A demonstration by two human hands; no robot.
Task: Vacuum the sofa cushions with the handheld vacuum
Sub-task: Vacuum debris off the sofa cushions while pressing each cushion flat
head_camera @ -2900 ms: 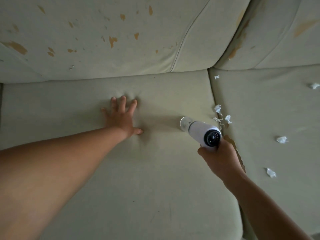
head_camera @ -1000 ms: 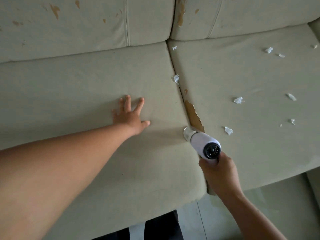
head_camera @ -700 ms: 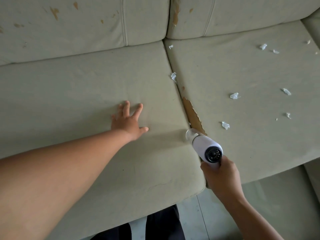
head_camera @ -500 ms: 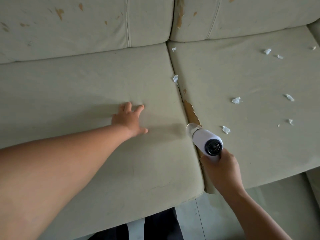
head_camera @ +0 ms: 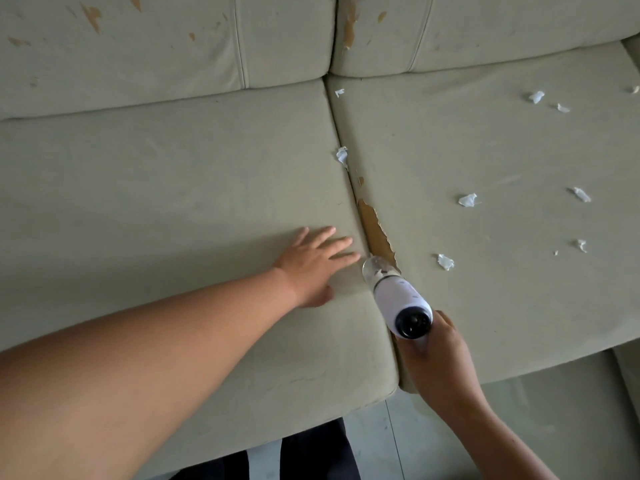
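My right hand (head_camera: pixel 438 362) grips the handle of a white handheld vacuum (head_camera: pixel 398 299); its clear nozzle points into the seam between the two pale green seat cushions, at the lower end of a torn brown patch (head_camera: pixel 375 233). My left hand (head_camera: pixel 313 263) lies flat with straight fingers on the left seat cushion (head_camera: pixel 173 209), fingertips close to the seam and the nozzle. White paper scraps lie on the right seat cushion (head_camera: pixel 502 161); the nearest scrap (head_camera: pixel 445 262) is just right of the nozzle, and another scrap (head_camera: pixel 342 155) sits in the seam farther back.
Worn back cushions (head_camera: pixel 156 46) with brown peeled spots rise behind the seats. The sofa's front edge drops to a pale tiled floor (head_camera: pixel 536 417) at the lower right. Dark trousers (head_camera: pixel 311 455) show below the left cushion's edge.
My left hand has slid right across the left cushion toward the seam. The vacuum nozzle stays at the seam by the torn patch. The view has shifted slightly.
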